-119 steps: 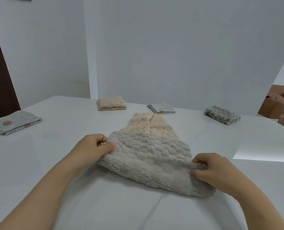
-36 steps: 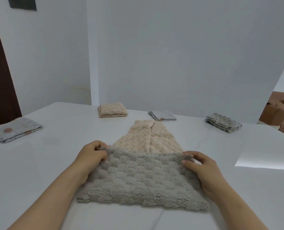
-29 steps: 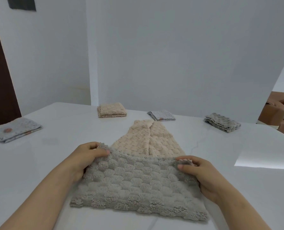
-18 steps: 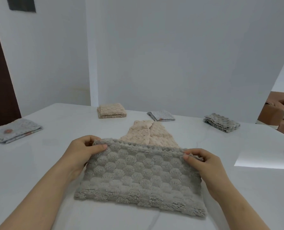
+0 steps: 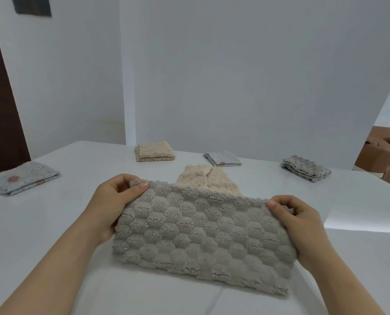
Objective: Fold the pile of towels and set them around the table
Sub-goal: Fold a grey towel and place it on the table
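— Item one, the grey towel (image 5: 203,242): where, and who has it?

— On the white table (image 5: 53,235) in front of me. My left hand (image 5: 119,201) pinches its far left corner between thumb and curled fingers; my right hand (image 5: 296,221) pinches its far right corner the same way. Its near edge lies on the table.

— Change since half a second ago?

— I have raised the far edge and carried it further from me. Three seconds back the towel lay askew and I held it by its ends; now it is square to me.

— Item two?

— The beige towel (image 5: 208,180), unfolded, just behind the grey towel and partly under it. Less of it shows than before; only its narrow far end clears the grey edge.

— Folded stock?

— Unmoved. Folded beige towel (image 5: 154,151), behind the grey towel, to the left. Small speckled towel (image 5: 222,158), behind it, slightly right. Folded grey towel (image 5: 305,171), behind and well to the right. Large speckled towel (image 5: 21,181), well to the left.
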`<state>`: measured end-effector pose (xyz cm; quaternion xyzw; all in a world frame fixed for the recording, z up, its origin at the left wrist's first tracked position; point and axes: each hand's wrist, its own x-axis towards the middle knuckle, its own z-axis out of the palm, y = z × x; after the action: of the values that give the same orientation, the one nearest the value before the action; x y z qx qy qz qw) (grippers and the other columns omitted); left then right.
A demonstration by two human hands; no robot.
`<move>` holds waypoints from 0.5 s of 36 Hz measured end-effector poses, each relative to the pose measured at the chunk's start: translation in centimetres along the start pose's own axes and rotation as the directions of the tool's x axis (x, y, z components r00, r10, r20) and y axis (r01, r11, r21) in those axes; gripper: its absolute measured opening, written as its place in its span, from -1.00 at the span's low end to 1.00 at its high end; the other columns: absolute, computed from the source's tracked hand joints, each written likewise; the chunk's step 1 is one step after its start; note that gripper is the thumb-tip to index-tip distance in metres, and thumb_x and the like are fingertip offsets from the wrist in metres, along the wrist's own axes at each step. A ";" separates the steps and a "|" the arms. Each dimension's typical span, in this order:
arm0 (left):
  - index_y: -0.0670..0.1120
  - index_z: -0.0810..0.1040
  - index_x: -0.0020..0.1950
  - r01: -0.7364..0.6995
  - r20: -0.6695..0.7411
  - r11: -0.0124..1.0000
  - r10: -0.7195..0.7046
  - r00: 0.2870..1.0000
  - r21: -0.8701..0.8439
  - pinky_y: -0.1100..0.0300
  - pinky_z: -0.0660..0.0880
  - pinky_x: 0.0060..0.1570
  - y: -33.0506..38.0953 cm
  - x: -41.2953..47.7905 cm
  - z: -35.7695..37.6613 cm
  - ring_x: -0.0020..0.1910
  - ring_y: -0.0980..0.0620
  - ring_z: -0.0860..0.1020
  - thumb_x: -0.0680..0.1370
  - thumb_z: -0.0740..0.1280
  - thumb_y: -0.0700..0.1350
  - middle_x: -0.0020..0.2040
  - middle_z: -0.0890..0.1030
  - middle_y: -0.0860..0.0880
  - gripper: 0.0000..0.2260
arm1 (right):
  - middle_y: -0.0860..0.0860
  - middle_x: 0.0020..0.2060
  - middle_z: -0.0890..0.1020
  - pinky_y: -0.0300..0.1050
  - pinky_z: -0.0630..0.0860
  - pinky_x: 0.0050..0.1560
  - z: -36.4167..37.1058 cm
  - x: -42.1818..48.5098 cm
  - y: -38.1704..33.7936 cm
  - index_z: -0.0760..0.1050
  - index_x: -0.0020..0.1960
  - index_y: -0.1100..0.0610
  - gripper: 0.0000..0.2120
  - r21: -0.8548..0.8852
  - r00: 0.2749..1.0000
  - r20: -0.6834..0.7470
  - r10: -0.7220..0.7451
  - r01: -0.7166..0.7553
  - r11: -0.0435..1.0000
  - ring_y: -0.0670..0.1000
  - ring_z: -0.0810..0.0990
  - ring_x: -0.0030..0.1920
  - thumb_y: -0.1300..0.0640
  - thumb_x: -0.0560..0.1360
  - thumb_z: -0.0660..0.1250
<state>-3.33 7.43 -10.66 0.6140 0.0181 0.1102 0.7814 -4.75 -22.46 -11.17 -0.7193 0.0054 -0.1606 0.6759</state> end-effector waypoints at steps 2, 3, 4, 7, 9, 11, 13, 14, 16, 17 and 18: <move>-0.09 0.48 -0.30 0.000 0.029 0.999 0.002 1.000 -0.045 0.30 0.54 -0.46 0.4 0.1 -0.1 -0.44 0.15 0.59 0.45 0.32 -0.30 -0.41 0.63 0.08 -0.84 | -0.04 -0.52 0.58 -0.27 0.52 -0.47 -0.6 -0.1 -0.9 0.54 -0.29 0.14 -0.87 0.074 0.998 0.031 0.047 -0.049 0.996 -0.09 0.55 -0.50 0.25 0.43 0.35; -0.09 0.47 -0.30 -0.002 0.046 0.997 0.005 0.999 -0.072 0.30 0.55 -0.44 0.5 0.0 -0.1 -0.40 0.14 0.61 0.44 0.31 -0.32 -0.37 0.64 0.09 -0.83 | -0.04 -0.52 0.58 -0.27 0.52 -0.50 -0.8 -0.2 -1.4 0.53 -0.29 0.15 -0.87 0.104 0.997 0.043 0.062 -0.066 0.992 -0.09 0.55 -0.52 0.25 0.44 0.35; -0.09 0.47 -0.30 -0.007 0.076 0.995 0.014 0.997 -0.097 0.30 0.56 -0.43 0.7 -0.1 -0.1 -0.35 0.13 0.61 0.42 0.33 -0.32 -0.34 0.66 0.08 -0.84 | -0.03 -0.52 0.58 -0.26 0.52 -0.51 -1.1 -0.3 -1.7 0.53 -0.30 0.15 -0.86 0.126 0.995 0.063 0.072 -0.079 0.989 -0.08 0.55 -0.52 0.23 0.43 0.36; -0.06 0.54 -0.36 0.009 0.204 0.991 0.019 0.979 -0.133 0.26 0.57 -0.39 1.2 -0.6 -0.3 -0.26 0.08 0.65 0.05 0.62 -0.11 -0.25 0.69 0.03 -0.68 | 0.00 -0.51 0.59 -0.24 0.51 -0.54 -1.5 -0.6 -2.6 0.58 -0.39 0.08 -0.65 0.181 0.978 0.187 0.088 -0.122 0.976 -0.05 0.57 -0.52 -0.10 0.02 0.63; -0.07 0.53 -0.35 0.049 0.213 0.991 -0.021 0.977 -0.127 0.23 0.58 -0.38 1.2 -0.6 -0.3 -0.27 0.10 0.66 0.06 0.62 -0.12 -0.19 0.69 -0.01 -0.68 | 0.02 -0.50 0.61 -0.23 0.51 -0.54 -1.6 -0.6 -2.8 0.61 -0.37 0.07 -0.48 0.179 0.967 0.210 0.143 -0.182 0.967 -0.04 0.59 -0.51 -0.15 -0.23 0.64; -0.11 0.48 -0.29 0.080 0.125 0.996 -0.076 0.989 -0.030 0.22 0.57 -0.33 0.5 -0.2 -0.2 -0.27 0.08 0.64 0.37 0.42 -0.31 -0.17 0.67 -0.03 -0.84 | 0.05 -0.49 0.62 -0.22 0.53 -0.53 -1.6 -0.4 -2.1 0.59 -0.23 0.17 -0.68 0.154 0.959 0.185 0.216 -0.245 0.957 -0.02 0.60 -0.51 0.03 0.14 0.58; -0.13 0.50 -0.25 0.090 0.014 0.965 -0.096 0.995 0.245 0.21 0.45 -0.30 -0.8 0.3 -0.5 -0.30 0.04 0.55 0.48 0.31 -0.36 -0.17 0.63 -0.05 -0.83 | 0.08 -0.46 0.62 -0.22 0.54 -0.46 -1.3 -0.1 -0.7 0.57 -0.18 0.24 -0.92 0.017 0.959 0.094 0.269 -0.272 0.962 0.01 0.58 -0.48 0.22 0.40 0.40; -0.13 0.51 -0.23 0.083 0.001 0.917 -0.091 0.996 0.390 0.21 0.39 -0.32 -1.6 0.5 -0.8 -0.32 0.03 0.49 0.50 0.31 -0.34 -0.17 0.60 -0.07 -0.84 | 0.10 -0.41 0.61 -0.18 0.53 -0.36 -1.4 0.1 0.3 0.59 -0.20 0.22 -0.95 -0.108 0.965 0.062 0.255 -0.248 0.963 0.02 0.56 -0.42 0.24 0.42 0.40; -0.10 0.54 -0.18 0.076 0.023 0.809 -0.110 0.994 0.583 0.20 0.39 -0.31 -2.7 0.6 -1.1 -0.30 0.01 0.47 0.50 0.33 -0.29 -0.14 0.57 -0.06 -0.89 | 0.08 -0.31 0.59 -0.14 0.47 -0.20 -1.3 0.2 1.7 0.61 -0.25 0.13 -0.93 -0.375 0.977 0.071 0.203 -0.162 0.913 0.02 0.52 -0.30 0.22 0.41 0.42; -0.08 0.54 -0.16 0.075 0.034 0.771 -0.124 0.992 0.633 0.18 0.41 -0.26 -3.0 0.7 -1.3 -0.25 0.00 0.49 0.50 0.34 -0.26 -0.11 0.57 -0.05 -0.91 | 0.05 -0.30 0.58 -0.16 0.44 -0.20 -1.2 0.2 2.1 0.60 -0.24 0.10 -0.92 -0.458 0.977 0.091 0.192 -0.130 0.879 0.00 0.51 -0.27 0.20 0.42 0.41; -0.07 0.54 -0.13 0.072 0.046 0.750 -0.135 0.990 0.658 0.18 0.42 -0.21 -3.1 0.7 -1.2 -0.20 0.01 0.51 0.49 0.35 -0.24 -0.08 0.56 -0.03 -0.92 | 0.03 -0.29 0.58 -0.18 0.42 -0.22 -1.1 0.2 2.2 0.60 -0.23 0.08 -0.92 -0.499 0.976 0.106 0.188 -0.112 0.860 -0.02 0.51 -0.26 0.18 0.44 0.39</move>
<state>-2.38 8.07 -13.90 0.8506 0.0541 0.0256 0.5224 -4.36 -23.79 -13.21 -0.8743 0.0510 -0.0459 0.4806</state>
